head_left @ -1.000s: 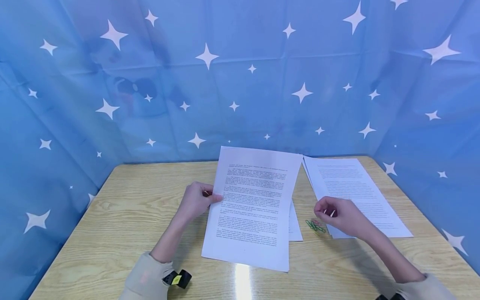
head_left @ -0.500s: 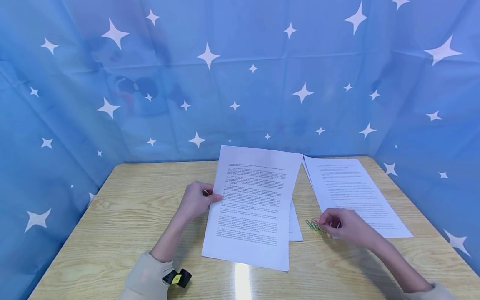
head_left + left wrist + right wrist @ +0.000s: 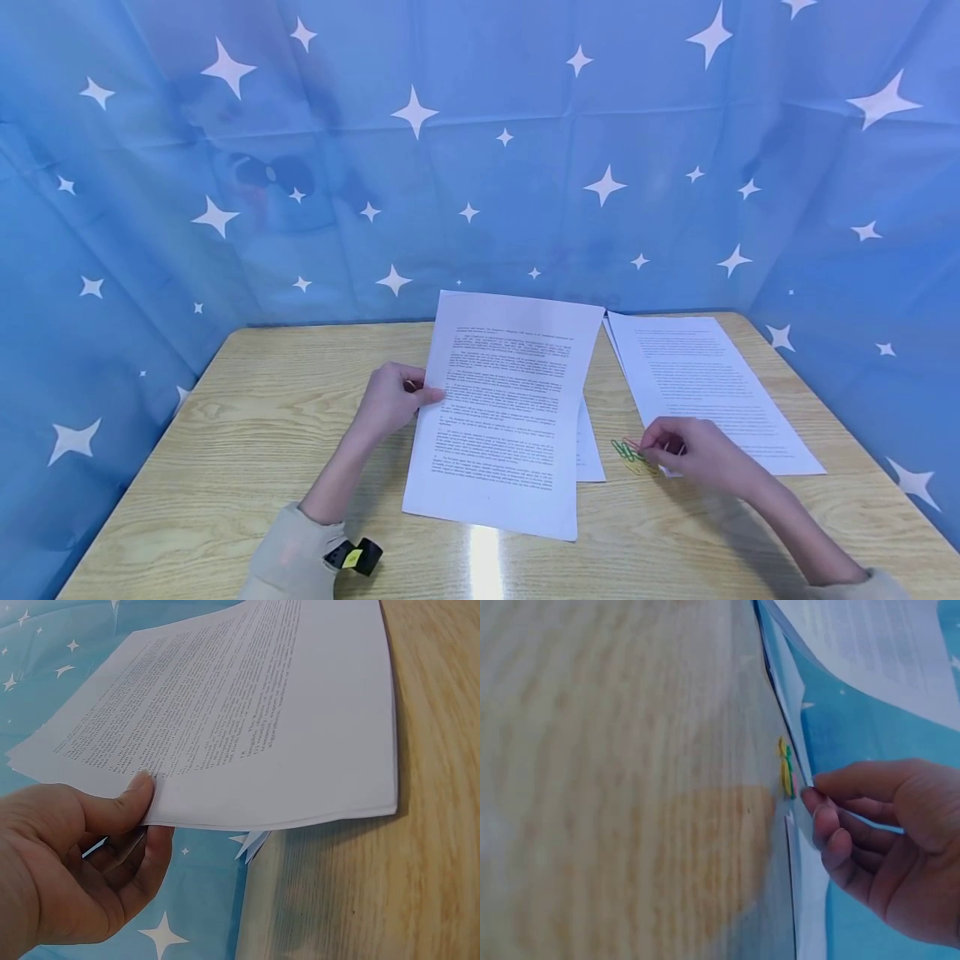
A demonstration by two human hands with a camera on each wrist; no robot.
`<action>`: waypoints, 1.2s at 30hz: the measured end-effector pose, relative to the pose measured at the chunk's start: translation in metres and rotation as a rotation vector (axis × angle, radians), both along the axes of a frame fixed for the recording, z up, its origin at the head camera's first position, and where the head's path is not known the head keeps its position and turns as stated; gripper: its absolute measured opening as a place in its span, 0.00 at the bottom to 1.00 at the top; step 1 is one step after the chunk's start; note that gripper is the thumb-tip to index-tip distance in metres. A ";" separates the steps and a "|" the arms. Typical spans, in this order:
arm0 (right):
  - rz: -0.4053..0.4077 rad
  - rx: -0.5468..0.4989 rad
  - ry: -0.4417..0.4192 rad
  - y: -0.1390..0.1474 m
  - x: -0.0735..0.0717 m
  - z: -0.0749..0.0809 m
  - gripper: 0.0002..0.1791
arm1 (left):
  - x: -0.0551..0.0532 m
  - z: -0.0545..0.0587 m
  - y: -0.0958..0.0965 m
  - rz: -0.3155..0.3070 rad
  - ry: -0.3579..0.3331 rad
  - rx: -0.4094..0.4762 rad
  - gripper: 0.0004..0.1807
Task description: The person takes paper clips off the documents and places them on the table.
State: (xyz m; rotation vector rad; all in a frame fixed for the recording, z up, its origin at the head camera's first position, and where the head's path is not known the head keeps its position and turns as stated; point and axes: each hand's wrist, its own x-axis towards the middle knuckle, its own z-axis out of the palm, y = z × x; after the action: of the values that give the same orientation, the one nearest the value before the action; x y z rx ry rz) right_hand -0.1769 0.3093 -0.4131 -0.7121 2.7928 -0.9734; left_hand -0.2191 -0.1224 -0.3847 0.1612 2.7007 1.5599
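Observation:
My left hand (image 3: 393,400) holds a printed sheaf of paper (image 3: 495,417) by its left edge, tilted up. In the left wrist view the thumb (image 3: 139,799) lies over the printed face, with the fingers beneath. My right hand (image 3: 697,450) is down at a small pile of paper clips (image 3: 630,454), thumb and forefinger pinched together at a pinkish-red clip (image 3: 632,442). From the right wrist, green and yellow clips (image 3: 784,766) show just beside those fingertips; the remaining fingers are curled.
A second stack of printed paper (image 3: 720,383) lies at the right, partly under my right hand. Another white sheet (image 3: 588,450) shows behind the held sheaf. The wooden table (image 3: 247,433) ends at a blue curtain (image 3: 480,167) with white stars.
My right hand has come down and slightly right onto the paper clips, then stayed there over the last half second. The left hand and its sheaf have barely moved.

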 end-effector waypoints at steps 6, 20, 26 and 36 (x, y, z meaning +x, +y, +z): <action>-0.029 -0.012 0.044 -0.002 -0.006 0.004 0.04 | 0.000 0.001 0.000 0.000 -0.003 0.003 0.02; -0.127 -0.112 0.097 -0.022 -0.022 0.019 0.08 | 0.000 0.001 -0.002 0.016 -0.013 -0.009 0.04; -0.141 -0.197 0.069 -0.036 -0.029 0.021 0.14 | -0.001 0.000 -0.002 0.011 -0.016 0.000 0.04; -0.114 -0.304 -0.004 -0.064 -0.039 0.025 0.23 | -0.002 0.000 -0.003 0.015 -0.029 0.024 0.04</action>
State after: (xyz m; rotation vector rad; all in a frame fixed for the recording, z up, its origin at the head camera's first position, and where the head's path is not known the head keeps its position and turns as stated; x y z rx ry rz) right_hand -0.2161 0.2449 -0.3882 -0.5834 2.7367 -1.4399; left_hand -0.2211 -0.1255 -0.3851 0.1183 2.6679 1.5863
